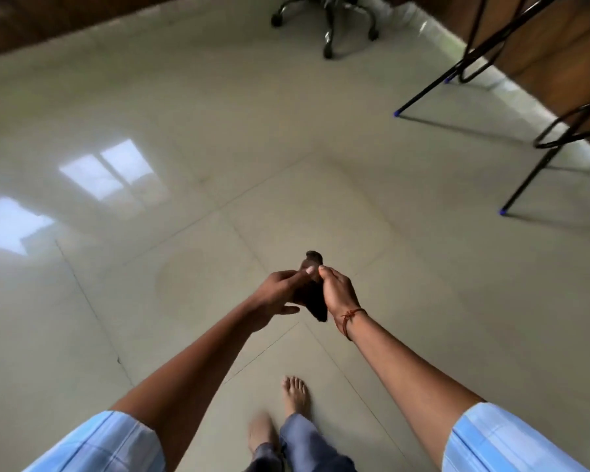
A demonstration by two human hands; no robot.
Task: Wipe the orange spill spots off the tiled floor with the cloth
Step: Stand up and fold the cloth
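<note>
Stretching across the whole view, the pale tiled floor (218, 131) carries an office chair base (324, 18) at 12 o'clock. At centre, the right hand (338, 291) has its grip curled round the dark cloth (315, 303), held above the floor. The left hand (276, 294) lays fairly straight fingers against the cloth from 9 o'clock.

In view, you count one dark cloth (315, 303); two hands, your left hand (280, 294) and right hand (339, 291); one thread bracelet (349, 316); two bare feet (295, 396); two pale-blue sleeves (109, 444); one wheeled chair base (329, 25); three blue-tipped metal legs (397, 113); two bright window reflections (113, 168).
</note>
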